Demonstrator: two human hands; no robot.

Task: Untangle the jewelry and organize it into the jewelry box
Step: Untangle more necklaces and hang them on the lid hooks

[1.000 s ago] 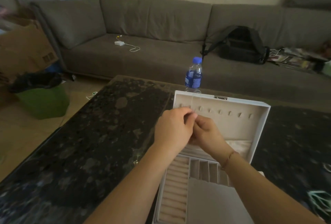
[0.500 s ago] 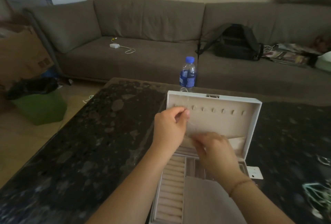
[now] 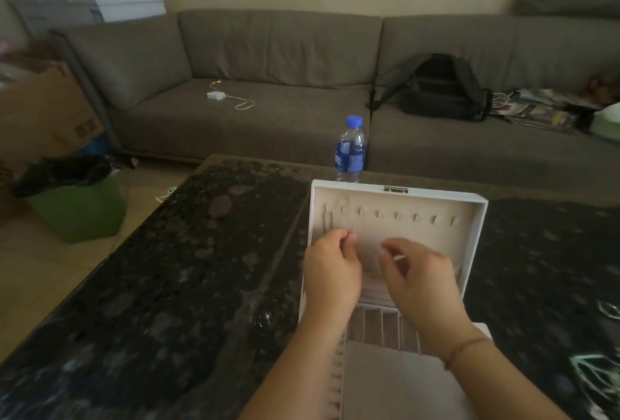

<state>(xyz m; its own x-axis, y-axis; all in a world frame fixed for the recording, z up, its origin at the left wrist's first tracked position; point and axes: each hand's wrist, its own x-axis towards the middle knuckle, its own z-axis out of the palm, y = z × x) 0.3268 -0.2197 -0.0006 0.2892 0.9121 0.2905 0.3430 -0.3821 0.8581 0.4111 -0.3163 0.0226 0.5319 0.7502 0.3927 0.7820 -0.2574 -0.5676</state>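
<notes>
The white jewelry box (image 3: 476, 242) stands open on the dark stone table (image 3: 174, 285), its lid upright with a row of small hooks inside. A thin, faint necklace chain (image 3: 327, 218) hangs from the leftmost hooks. My left hand (image 3: 332, 268) is in front of the lid's lower left, thumb and fingertips pinched together just below that chain. To its right, my right hand (image 3: 419, 275) has curled fingers, with thumb and forefinger pinched as on a fine strand too thin to see clearly. Ring rolls and slot compartments (image 3: 379, 325) show below my hands.
A water bottle (image 3: 349, 148) with a blue cap stands just behind the box lid. Tangled pale-green jewelry (image 3: 597, 372) lies at the table's right edge. A small shiny piece (image 3: 265, 317) lies left of the box. Grey sofa (image 3: 268, 124), black backpack (image 3: 443, 87) and green bin (image 3: 77, 211) surround the table.
My hands were together at the lid's left hooks. The right hand dropped and moved right; the left hand lowered slightly. They are now apart in front of the lid.
</notes>
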